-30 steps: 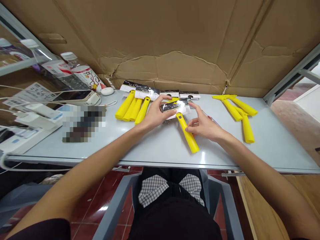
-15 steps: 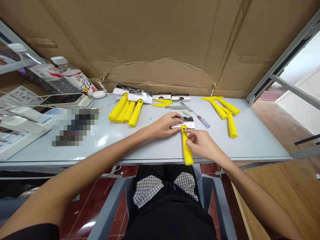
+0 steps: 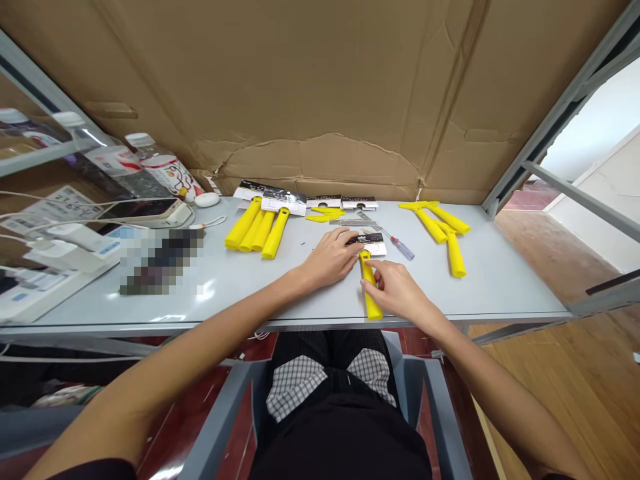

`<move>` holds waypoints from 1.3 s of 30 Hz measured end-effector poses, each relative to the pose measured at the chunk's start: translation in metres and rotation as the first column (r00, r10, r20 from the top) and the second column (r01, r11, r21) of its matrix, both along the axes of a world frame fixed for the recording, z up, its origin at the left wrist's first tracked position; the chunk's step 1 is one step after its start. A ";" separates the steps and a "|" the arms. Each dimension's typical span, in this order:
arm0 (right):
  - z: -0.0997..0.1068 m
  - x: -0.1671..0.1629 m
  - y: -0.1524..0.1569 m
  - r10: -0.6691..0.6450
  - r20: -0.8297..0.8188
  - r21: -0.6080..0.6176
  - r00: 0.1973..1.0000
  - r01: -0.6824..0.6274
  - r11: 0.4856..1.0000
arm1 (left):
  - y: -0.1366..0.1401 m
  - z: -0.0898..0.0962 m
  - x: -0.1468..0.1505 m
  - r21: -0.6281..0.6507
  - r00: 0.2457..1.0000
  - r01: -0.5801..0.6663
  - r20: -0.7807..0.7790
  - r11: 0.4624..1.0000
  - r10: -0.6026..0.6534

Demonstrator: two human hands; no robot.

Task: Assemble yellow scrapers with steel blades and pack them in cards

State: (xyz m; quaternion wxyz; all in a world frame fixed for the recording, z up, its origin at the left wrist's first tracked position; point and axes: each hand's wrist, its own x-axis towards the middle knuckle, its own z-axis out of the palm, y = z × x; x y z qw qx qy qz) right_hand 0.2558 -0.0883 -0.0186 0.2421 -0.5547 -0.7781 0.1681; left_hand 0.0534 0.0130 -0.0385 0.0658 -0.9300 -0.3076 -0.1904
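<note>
A yellow plastic handle point(image 3: 371, 300) lies on the table near its front edge, pointing toward me. At its far end is a black-and-white cardboard header card point(image 3: 375, 247). My left hand point(image 3: 333, 257) rests palm-down with its fingers over the card's left end, thumb close to the handle's top. My right hand point(image 3: 397, 288) grips the handle from the right, index finger at its upper end and thumb across its middle. Behind the card, a screwdriver point(image 3: 403, 249) with a clear handle lies beside a metal ruler-like strip point(image 3: 347, 223).
Carded yellow handles point(image 3: 275, 235) lie at back left, with yellow blade-like pieces point(image 3: 324, 215) and two more cards point(image 3: 359, 203). Loose yellow scraper-shaped pieces point(image 3: 455, 257) lie right. A phone point(image 3: 143, 209), bottles point(image 3: 167, 167) and cables crowd the left; cardboard point(image 3: 320, 87) walls the back.
The camera view has shifted slightly. My right thumb now lies across the handle, and my index finger remains at its upper end. My left hand keeps its place at the card.
</note>
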 end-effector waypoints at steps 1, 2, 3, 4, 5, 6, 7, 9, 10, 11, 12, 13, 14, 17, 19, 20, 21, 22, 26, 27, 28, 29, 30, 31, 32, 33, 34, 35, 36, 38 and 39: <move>-0.001 -0.001 0.000 0.001 0.010 0.007 1.000 -0.001 1.000 | -0.001 0.001 0.000 0.001 1.000 -0.011 -0.005 1.000 0.011; -0.002 -0.001 0.000 0.002 0.023 0.010 1.000 -0.002 1.000 | -0.002 0.001 0.000 0.001 1.000 -0.021 -0.014 1.000 0.021; -0.003 -0.002 0.001 -0.001 0.037 0.012 0.999 0.001 1.000 | -0.002 0.002 0.000 0.001 0.999 -0.030 -0.024 1.000 0.030; -0.003 -0.002 0.001 -0.007 0.050 0.013 0.999 0.007 1.000 | -0.001 0.003 0.000 0.003 0.999 -0.038 -0.034 0.999 0.038; -0.004 -0.002 0.002 -0.015 0.059 0.012 0.998 0.014 1.000 | -0.001 0.004 0.000 0.008 0.998 -0.045 -0.040 0.999 0.045; -0.004 -0.002 0.003 -0.022 0.064 0.011 0.998 0.021 1.000 | 0.000 0.005 0.001 0.013 0.998 -0.051 -0.042 0.999 0.052; -0.004 -0.002 0.005 -0.028 0.065 0.012 0.997 0.028 1.000 | 0.001 0.005 0.002 0.018 0.998 -0.057 -0.041 0.998 0.057; -0.005 -0.002 0.007 -0.037 0.063 0.010 0.997 0.037 0.999 | 0.004 0.006 0.004 0.025 0.997 -0.070 -0.033 0.997 0.071; -0.005 -0.002 0.008 -0.037 0.062 0.008 0.997 0.037 0.999 | 0.005 0.006 0.005 0.027 0.996 -0.079 -0.028 0.997 0.079; -0.006 -0.002 0.009 -0.036 0.063 0.005 0.997 0.036 0.999 | 0.007 0.006 0.006 0.027 0.996 -0.088 -0.023 0.996 0.088; -0.006 -0.002 0.010 -0.036 0.061 0.003 0.998 0.036 0.999 | 0.008 0.005 0.006 0.026 0.995 -0.097 -0.018 0.995 0.097; -0.006 -0.001 0.011 -0.034 0.054 0.004 0.998 0.034 0.999 | 0.008 0.005 0.006 0.025 0.994 -0.104 -0.011 0.994 0.104; -0.006 0.000 0.012 -0.029 0.044 0.013 0.999 0.029 0.999 | 0.007 0.006 0.006 0.022 0.994 -0.110 -0.003 0.994 0.110; -0.008 0.008 0.014 -0.039 0.045 0.127 0.998 0.033 0.991 | -0.005 0.008 -0.003 0.011 0.993 -0.116 0.033 0.993 0.116; -0.012 0.016 0.015 -0.077 0.103 0.241 0.992 0.051 0.969 | -0.020 0.008 -0.013 -0.007 0.991 -0.114 0.064 0.993 0.114; -0.014 0.020 0.015 -0.095 0.140 0.283 0.986 0.052 0.958 | -0.029 0.007 -0.018 -0.054 0.988 -0.106 0.109 0.993 0.112; -0.017 0.024 0.015 -0.099 0.175 0.305 0.980 0.042 0.951 | -0.038 0.005 -0.023 -0.105 0.983 -0.107 0.141 0.989 0.122; -0.020 0.028 0.014 -0.089 0.208 0.305 0.974 0.022 0.952 | -0.047 0.002 -0.028 -0.145 0.979 -0.121 0.149 0.982 0.142; -0.033 0.034 0.009 -0.037 0.326 0.172 0.945 -0.021 0.985 | -0.071 -0.015 -0.033 -0.220 0.974 -0.194 0.075 0.956 0.215; -0.035 0.033 0.008 -0.031 0.354 0.140 0.935 -0.020 0.990 | -0.074 -0.019 -0.032 -0.223 0.971 -0.215 0.057 0.951 0.233; -0.036 0.033 0.006 -0.028 0.379 0.119 0.925 -0.018 0.993 | -0.077 -0.022 -0.030 -0.221 0.968 -0.233 0.035 0.947 0.247; -0.037 0.032 0.006 -0.028 0.402 0.107 0.915 -0.017 0.994 | -0.078 -0.024 -0.028 -0.220 0.966 -0.249 0.015 0.943 0.259; -0.037 0.031 0.005 -0.028 0.422 0.103 0.906 -0.017 0.995 | -0.079 -0.025 -0.026 -0.219 0.963 -0.261 0.001 0.940 0.268; -0.037 0.031 0.005 -0.029 0.440 0.100 0.897 -0.017 0.995 | -0.079 -0.026 -0.025 -0.218 0.962 -0.270 -0.008 0.938 0.275; -0.037 0.030 0.004 -0.031 0.455 0.098 0.890 -0.016 0.995 | -0.079 -0.026 -0.024 -0.220 0.960 -0.275 -0.011 0.936 0.279; -0.037 0.030 0.005 -0.031 0.467 0.095 0.884 -0.015 0.995 | -0.079 -0.026 -0.023 -0.224 0.959 -0.277 -0.008 0.935 0.282; -0.036 0.030 0.005 -0.032 0.475 0.091 0.879 -0.013 0.996 | -0.080 -0.025 -0.023 -0.229 0.959 -0.277 -0.004 0.933 0.284; -0.036 0.030 0.005 -0.032 0.482 0.087 0.876 -0.012 0.996 | -0.080 -0.024 -0.023 -0.236 0.958 -0.278 0.002 0.931 0.287; -0.037 0.030 0.005 -0.033 0.487 0.084 0.873 -0.009 0.996 | -0.080 -0.023 -0.023 -0.244 0.957 -0.280 0.006 0.929 0.290; -0.038 0.030 0.006 -0.035 0.492 0.082 0.870 -0.007 0.997 | -0.080 -0.021 -0.022 -0.257 0.952 -0.290 0.016 0.922 0.304; -0.039 0.031 0.006 -0.034 0.492 0.084 0.870 -0.008 0.996 | -0.079 -0.020 -0.020 -0.257 0.948 -0.302 0.023 0.918 0.318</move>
